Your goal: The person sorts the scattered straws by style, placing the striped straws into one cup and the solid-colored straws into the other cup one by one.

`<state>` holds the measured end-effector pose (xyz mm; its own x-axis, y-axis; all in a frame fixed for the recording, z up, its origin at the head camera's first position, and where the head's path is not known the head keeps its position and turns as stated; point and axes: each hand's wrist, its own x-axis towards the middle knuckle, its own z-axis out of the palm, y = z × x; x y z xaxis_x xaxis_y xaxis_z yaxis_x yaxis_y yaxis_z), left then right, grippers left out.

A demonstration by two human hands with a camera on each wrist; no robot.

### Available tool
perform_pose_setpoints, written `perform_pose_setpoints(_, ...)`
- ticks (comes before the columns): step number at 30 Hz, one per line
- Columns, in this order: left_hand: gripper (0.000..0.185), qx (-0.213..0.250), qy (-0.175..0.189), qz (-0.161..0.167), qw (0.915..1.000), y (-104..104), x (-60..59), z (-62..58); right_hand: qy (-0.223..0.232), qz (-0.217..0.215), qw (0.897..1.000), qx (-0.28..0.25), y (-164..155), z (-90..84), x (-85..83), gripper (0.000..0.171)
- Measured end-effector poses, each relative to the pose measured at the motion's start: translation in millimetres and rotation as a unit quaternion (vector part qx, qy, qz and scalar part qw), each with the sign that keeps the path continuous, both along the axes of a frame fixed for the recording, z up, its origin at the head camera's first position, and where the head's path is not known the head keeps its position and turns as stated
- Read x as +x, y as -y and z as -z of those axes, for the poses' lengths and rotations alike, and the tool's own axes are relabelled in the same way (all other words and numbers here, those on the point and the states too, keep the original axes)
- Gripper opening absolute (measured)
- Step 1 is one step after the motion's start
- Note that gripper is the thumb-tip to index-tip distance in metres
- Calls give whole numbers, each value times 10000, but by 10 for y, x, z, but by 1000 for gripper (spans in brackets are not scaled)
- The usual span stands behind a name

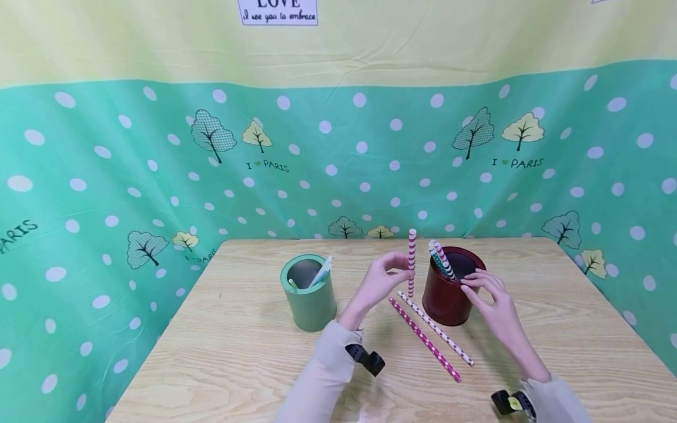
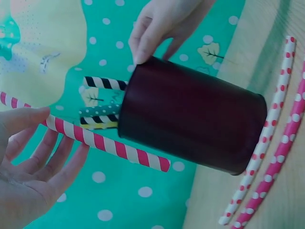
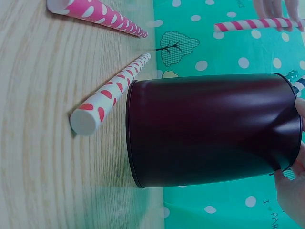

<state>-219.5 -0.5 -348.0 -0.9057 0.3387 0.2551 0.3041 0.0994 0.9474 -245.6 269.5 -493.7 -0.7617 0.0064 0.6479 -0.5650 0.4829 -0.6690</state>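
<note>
My left hand (image 1: 376, 285) pinches a pink-and-white striped straw (image 1: 412, 249) between thumb and fingers. It stands nearly upright above the table, just left of a dark red cup (image 1: 446, 306). My right hand (image 1: 496, 302) holds the cup's rim at the right side with its thumb and fingertips. Several patterned straws (image 2: 102, 114) stick out of that cup, black-and-white striped and green dotted ones among them. In front of the cup lie a white straw with red dots (image 1: 436, 328) and a pink straw with white dots (image 1: 425, 339), side by side.
A green cup (image 1: 315, 308) stands to the left, with a light blue item (image 1: 321, 272) leaning in it. Everything rests on a wooden table (image 1: 227, 352). Behind it hangs a green and yellow patterned cloth (image 1: 338, 147).
</note>
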Motion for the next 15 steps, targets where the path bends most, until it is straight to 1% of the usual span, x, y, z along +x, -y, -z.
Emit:
perform_pose_setpoints(1, 24, 20, -24, -12, 10000, -4, -1, -21, 21, 204, 9997, 134, -16, 55, -40, 20)
perform_pose_setpoints(2, 24, 33, -57, -28, 10000, -6, 0, -45, 32, 200, 9997, 137, 0, 26, -20, 19)
perform_pose_setpoints(6, 24, 87, -248, -61, 9996, -20, 8, -143, 239, 60, 9997, 29, 167, -326, 213, 16)
perform_pose_setpoints(7, 25, 111, -274, -77, 9995, -24, 12, -163, 179, -98, 9997, -138, 201, -395, 254, 16)
perform_pose_setpoints(9, 25, 191, -334, -79, 9992, -31, 21, -207, 271, -133, 9994, -164, 277, -556, 363, 16)
perform_pose_setpoints(10, 25, 237, -360, -94, 9990, -35, 24, -225, 289, -129, 9994, -160, 297, -595, 390, 15)
perform_pose_setpoints(12, 25, 310, -421, -133, 9985, -41, 34, -262, 240, -146, 9993, -245, 313, -618, 403, 14)
perform_pose_setpoints(13, 25, 336, -454, -146, 9983, -43, 37, -279, 249, -136, 9993, -237, 319, -625, 409, 15)
perform_pose_setpoints(14, 25, 367, -488, -154, 9980, -45, 38, -296, 336, -23, 9994, -94, 326, -645, 427, 14)
perform_pose_setpoints(15, 25, 404, -519, -173, 9977, -48, 42, -313, 320, -11, 9994, -117, 327, -644, 425, 14)
